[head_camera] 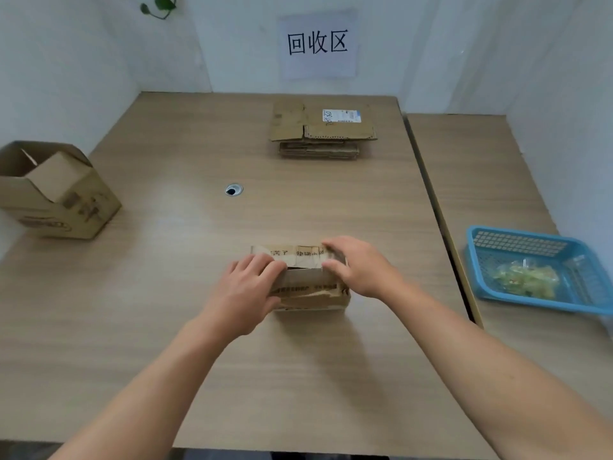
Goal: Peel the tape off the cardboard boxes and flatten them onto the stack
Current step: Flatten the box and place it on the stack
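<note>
A small cardboard box [306,285] with printed tape across its top sits in the middle of the wooden table [166,293]. My left hand [247,290] grips its left end, fingers curled over the top edge. My right hand [358,265] holds its right end, fingers bent over the far top corner. A stack of flattened boxes [320,132] lies at the back of the table, with a white shipping label on the top piece. An open cardboard box [54,190] stands tilted at the left edge.
A blue plastic basket [517,247] with crumpled clear tape in it rests on the adjoining table at the right. A round cable hole [234,189] is set in the table's middle. White walls close in the back and sides; a paper sign [317,43] hangs behind.
</note>
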